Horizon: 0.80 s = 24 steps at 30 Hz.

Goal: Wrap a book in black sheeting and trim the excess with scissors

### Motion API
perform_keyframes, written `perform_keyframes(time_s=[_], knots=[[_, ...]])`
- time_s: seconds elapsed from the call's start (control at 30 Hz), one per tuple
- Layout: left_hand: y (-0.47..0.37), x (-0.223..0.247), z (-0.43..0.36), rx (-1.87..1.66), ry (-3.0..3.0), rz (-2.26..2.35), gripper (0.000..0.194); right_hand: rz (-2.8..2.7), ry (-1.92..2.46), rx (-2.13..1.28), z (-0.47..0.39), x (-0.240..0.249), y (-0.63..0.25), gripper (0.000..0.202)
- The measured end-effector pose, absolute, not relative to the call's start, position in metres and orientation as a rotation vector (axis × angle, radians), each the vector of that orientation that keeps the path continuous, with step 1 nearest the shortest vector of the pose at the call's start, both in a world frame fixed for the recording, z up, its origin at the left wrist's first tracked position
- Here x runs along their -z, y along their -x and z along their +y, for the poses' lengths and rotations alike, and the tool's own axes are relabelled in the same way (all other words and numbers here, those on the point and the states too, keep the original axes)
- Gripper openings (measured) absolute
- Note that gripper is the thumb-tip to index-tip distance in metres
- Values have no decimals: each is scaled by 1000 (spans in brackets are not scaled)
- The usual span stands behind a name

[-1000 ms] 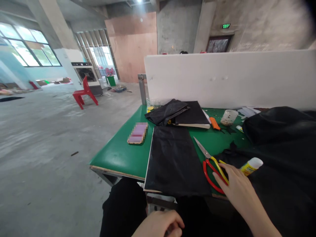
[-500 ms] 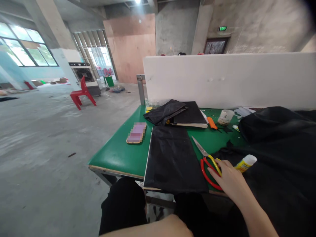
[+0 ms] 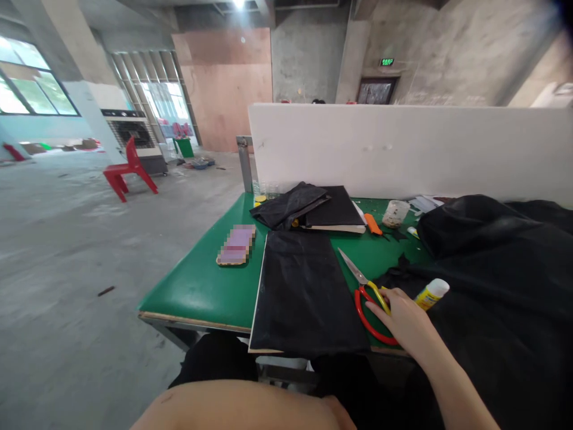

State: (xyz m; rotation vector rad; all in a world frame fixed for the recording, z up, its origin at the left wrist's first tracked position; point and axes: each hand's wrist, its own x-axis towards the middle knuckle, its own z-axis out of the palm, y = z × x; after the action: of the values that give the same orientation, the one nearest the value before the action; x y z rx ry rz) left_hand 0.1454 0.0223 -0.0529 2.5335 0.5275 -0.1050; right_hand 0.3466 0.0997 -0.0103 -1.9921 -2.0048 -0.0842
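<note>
My right hand (image 3: 405,319) is closed on the handles of a pair of scissors (image 3: 366,286), one red and one yellow, whose blades point away from me to the left. Its fingertips are partly hidden. A glue stick (image 3: 432,294) with a white cap leans just beyond the knuckles. Left of the scissors lies a flat board covered in black cloth (image 3: 304,292), which overhangs the front edge of the table. My left hand (image 3: 339,413) is low in my lap at the bottom of the view; mostly the forearm shows, and its fingers are out of sight.
The green table (image 3: 192,280) carries a phone (image 3: 236,245), more black-covered pieces (image 3: 331,206), an orange cutter (image 3: 372,224) and a plastic cup (image 3: 396,213). Bulky black fabric (image 3: 496,263) covers the right side. A white panel (image 3: 394,149) stands behind; a red chair (image 3: 129,170) is across the floor.
The view has turned slightly right, so everything sits further left. My left forearm has come further into view at the bottom. My right hand stays at the scissors.
</note>
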Motion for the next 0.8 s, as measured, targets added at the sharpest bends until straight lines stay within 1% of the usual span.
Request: perform_keyframes(time_s=[0.17, 0.4, 0.7, 0.8], knots=[[-166, 69, 36, 144, -2495, 531, 18, -1978, 1967, 53, 99, 10, -345, 37], [-173, 84, 37, 203, -2474, 637, 20, -1947, 2016, -10, 101, 11, -344, 36], [-172, 108, 25, 433, -2446, 667, 15, -1955, 2006, -17, 100, 12, -344, 36], [-172, 113, 24, 480, -2432, 683, 16, -1962, 2016, 4, 100, 12, -342, 36]])
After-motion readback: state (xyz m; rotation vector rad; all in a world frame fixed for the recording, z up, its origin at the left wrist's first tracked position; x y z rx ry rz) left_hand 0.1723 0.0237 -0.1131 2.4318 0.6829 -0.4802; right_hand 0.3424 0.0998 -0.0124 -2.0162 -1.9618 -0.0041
